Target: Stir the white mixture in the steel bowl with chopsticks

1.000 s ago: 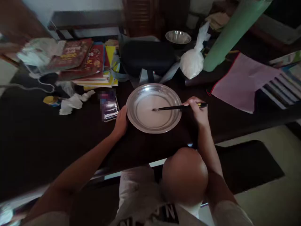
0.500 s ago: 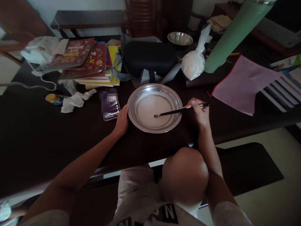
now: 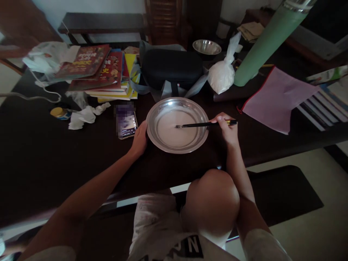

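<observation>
A shallow steel bowl (image 3: 152, 139) with a wide rim stands on the dark table and holds a milky, whitish liquid (image 3: 174, 135). My left hand (image 3: 140, 139) steadies the bowl by its left edge, thumb up along the rim; the fingers underneath are partly hidden. In my right hand (image 3: 227, 127) is a pair of black chopsticks (image 3: 195, 124) with gold bands near the back ends. They slant low over the right rim, and their tips touch the liquid near the middle of the bowl.
Left of the bowl lie a phone (image 3: 127, 123), crumpled tissue (image 3: 84, 117) and a small jar (image 3: 59, 113). Behind are stacked books (image 3: 108, 70), a black case (image 3: 172, 67), a knotted bag of white powder (image 3: 221, 77) and a green flask (image 3: 268, 45). A pink pouch (image 3: 277, 99) lies right.
The chopsticks' tips have shifted slightly up and left within the liquid, and the chopsticks lie flatter. My left hand stays at the bowl's edge. The view has moved a little.
</observation>
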A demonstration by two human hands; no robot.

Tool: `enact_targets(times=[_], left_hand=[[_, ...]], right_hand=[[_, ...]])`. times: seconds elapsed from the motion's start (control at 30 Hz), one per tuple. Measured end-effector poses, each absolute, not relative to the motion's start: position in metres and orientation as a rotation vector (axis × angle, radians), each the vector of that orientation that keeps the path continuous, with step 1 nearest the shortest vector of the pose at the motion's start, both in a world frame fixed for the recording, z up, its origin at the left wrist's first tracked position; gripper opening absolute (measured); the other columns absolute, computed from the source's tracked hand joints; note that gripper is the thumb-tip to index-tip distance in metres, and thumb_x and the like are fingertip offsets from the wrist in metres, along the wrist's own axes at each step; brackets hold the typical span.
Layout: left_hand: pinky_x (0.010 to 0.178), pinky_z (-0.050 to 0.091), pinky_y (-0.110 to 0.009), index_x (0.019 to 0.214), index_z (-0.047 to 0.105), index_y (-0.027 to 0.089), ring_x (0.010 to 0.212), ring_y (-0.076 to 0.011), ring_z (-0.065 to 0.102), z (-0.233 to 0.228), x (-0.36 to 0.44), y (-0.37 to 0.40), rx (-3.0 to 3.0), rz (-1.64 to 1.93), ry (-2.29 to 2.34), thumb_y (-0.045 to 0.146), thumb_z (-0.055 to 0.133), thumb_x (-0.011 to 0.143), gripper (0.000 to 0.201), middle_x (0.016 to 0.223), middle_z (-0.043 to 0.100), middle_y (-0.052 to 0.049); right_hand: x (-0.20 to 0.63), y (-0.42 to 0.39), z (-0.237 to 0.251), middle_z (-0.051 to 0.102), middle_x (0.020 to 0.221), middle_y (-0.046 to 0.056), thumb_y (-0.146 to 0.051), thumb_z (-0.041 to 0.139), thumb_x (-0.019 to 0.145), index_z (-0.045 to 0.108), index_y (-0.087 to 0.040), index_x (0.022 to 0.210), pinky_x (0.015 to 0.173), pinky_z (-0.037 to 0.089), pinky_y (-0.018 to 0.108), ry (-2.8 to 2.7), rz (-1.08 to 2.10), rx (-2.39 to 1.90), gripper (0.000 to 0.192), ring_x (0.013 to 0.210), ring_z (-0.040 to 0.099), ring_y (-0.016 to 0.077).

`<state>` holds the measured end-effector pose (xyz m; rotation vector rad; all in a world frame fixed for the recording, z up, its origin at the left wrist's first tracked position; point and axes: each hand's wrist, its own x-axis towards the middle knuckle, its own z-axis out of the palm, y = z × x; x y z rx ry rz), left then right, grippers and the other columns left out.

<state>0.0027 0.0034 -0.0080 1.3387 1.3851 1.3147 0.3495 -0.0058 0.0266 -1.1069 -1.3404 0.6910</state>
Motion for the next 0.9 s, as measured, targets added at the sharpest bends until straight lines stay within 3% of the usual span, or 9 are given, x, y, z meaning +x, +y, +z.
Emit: enact_targets(times=[0.13,0.3,0.47,0.63,0.8,0.9], left_hand=[[0.092,0.056,-0.036,0.074,0.056,0.025,0.092,-0.0237,0.063,-0.0058,0.0023,0.0034,1.314,1.3,1.354,0.061,0.052,0.102,0.045,0.082,0.065,-0.003],[0.093,0.055,-0.035,0.076,0.058,0.025,0.093,-0.0237,0.062,-0.0051,0.0025,0.0031,1.347,1.294,1.387,0.059,0.05,0.103,0.044,0.085,0.067,-0.004],[0.096,0.056,-0.037,0.079,0.059,0.024,0.097,-0.0245,0.064,-0.0056,0.0031,0.0028,1.347,1.293,1.4,0.057,0.049,0.104,0.043,0.09,0.07,-0.004],[0.095,0.057,-0.039,0.076,0.058,0.025,0.094,-0.0254,0.065,-0.0055,0.0026,0.0028,1.293,1.298,1.379,0.062,0.052,0.102,0.046,0.083,0.067,-0.003],[0.094,0.056,-0.04,0.074,0.056,0.026,0.097,-0.0278,0.064,-0.0031,0.0033,0.0017,1.296,1.289,1.357,0.067,0.054,0.098,0.047,0.079,0.063,-0.004],[0.095,0.055,-0.04,0.078,0.058,0.025,0.098,-0.0275,0.063,-0.0023,0.0045,0.0014,1.312,1.298,1.366,0.065,0.053,0.099,0.045,0.085,0.068,-0.005]], right_hand=[[0.3506,-0.0061,0.0261,0.07,0.064,-0.002,-0.066,0.075,0.089,0.076,-0.027,0.064,0.068,0.056,0.033,-1.273,0.72,-1.075,0.047,0.062,0.071,0.0167],[0.3492,-0.0058,0.0265,0.078,0.074,0.0,-0.066,0.076,0.089,0.081,-0.027,0.073,0.077,0.059,0.035,-1.401,0.722,-1.099,0.042,0.076,0.076,0.0191],[0.3495,-0.0061,0.0285,0.07,0.063,-0.002,-0.068,0.075,0.089,0.076,-0.026,0.065,0.069,0.057,0.033,-1.288,0.702,-1.084,0.049,0.063,0.072,0.0168],[0.3463,-0.0077,0.0311,0.078,0.073,0.001,-0.069,0.076,0.087,0.081,-0.027,0.071,0.075,0.06,0.035,-1.423,0.742,-1.109,0.045,0.075,0.075,0.0198],[0.3497,-0.0089,0.0303,0.07,0.062,-0.001,-0.071,0.074,0.087,0.074,-0.027,0.063,0.068,0.06,0.036,-1.266,0.685,-1.132,0.051,0.064,0.073,0.0195],[0.3494,-0.0106,0.0304,0.074,0.07,0.0,-0.067,0.075,0.089,0.078,-0.027,0.068,0.073,0.06,0.036,-1.396,0.749,-1.099,0.045,0.071,0.074,0.0197]])
